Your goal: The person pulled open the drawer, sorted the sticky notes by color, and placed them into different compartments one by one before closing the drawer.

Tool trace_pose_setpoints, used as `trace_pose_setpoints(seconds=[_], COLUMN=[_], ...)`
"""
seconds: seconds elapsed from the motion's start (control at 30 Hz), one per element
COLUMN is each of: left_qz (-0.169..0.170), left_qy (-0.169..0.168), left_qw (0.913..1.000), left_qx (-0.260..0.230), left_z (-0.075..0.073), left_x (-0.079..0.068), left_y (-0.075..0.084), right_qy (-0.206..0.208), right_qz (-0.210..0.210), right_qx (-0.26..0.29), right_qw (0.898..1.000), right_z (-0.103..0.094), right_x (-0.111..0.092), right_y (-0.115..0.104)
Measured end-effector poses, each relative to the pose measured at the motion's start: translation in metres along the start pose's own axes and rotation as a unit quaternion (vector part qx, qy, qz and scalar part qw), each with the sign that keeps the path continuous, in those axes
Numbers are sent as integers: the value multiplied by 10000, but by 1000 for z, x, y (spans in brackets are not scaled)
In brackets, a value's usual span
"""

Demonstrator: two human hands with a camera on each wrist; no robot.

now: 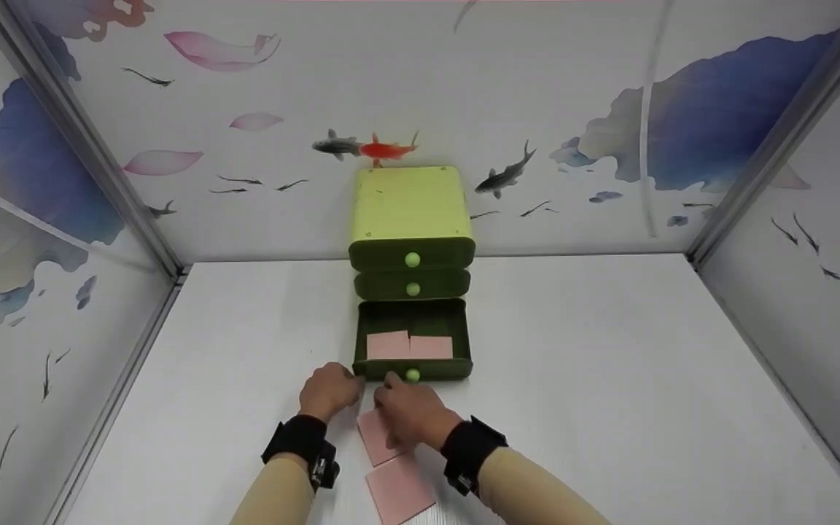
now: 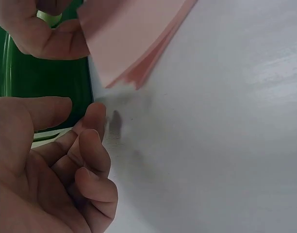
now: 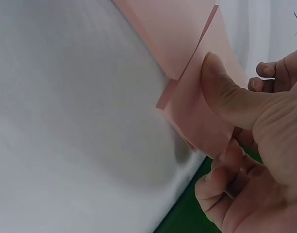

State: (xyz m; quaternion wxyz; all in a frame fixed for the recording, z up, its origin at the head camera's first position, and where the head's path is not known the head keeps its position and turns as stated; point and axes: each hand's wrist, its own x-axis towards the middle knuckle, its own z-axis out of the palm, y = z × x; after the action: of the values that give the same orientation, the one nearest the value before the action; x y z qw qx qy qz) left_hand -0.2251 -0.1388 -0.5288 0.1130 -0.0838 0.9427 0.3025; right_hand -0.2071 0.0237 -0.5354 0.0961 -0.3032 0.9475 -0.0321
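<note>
My right hand (image 1: 416,414) pinches a pink paper pad (image 1: 375,437) in front of the pulled-out bottom drawer (image 1: 449,370). In the right wrist view the thumb lies flat on the pad's pink face (image 3: 192,111). A second pink pad (image 1: 399,490) lies nearer to me on the table, its edge meeting the held one. By the drawer's front left corner is my left hand (image 1: 329,391); its fingers are loosely bent and hold nothing in the left wrist view. Inside the drawer, two pink pads (image 1: 387,345) sit side by side.
The drawer belongs to a small green cabinet (image 1: 409,204) with a lime top and round knobs, standing against the back wall. Its middle drawer (image 1: 380,286) sticks out slightly. White panels printed with fish and petals enclose the white table (image 1: 580,350) at the back and sides.
</note>
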Motion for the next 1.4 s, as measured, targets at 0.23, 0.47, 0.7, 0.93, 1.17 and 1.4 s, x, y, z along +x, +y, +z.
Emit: trace_pose_setpoints(seconds=[0.23,0.47,0.7,0.93,1.17,1.4], left_qz=[29,49,60,-5,27,21], left_qy=[27,86,59,-14,39,66], left_qw=[10000,9999,9999,10000,10000,9999], left_qx=[51,85,88,57,79,84], left_z=[0,-2,-2,-4,-3,-1], left_x=[-1,-1,-1,0,0,3], left_y=[0,0,-3,-3,-4,-5], right_qy=[-22,-48,-151,-284,-428,-587], right_qz=[56,111,-42,-689,-357,27], right_qx=[189,142,-391,-666,-964,-715], right_qw=[9998,9998,9991,9950,9938,9957], right_z=[-2,-1,-1,-3,-5,-4], right_x=[2,2,-1,-3,-4,4], right_y=[3,8,3,-7,-12,-13])
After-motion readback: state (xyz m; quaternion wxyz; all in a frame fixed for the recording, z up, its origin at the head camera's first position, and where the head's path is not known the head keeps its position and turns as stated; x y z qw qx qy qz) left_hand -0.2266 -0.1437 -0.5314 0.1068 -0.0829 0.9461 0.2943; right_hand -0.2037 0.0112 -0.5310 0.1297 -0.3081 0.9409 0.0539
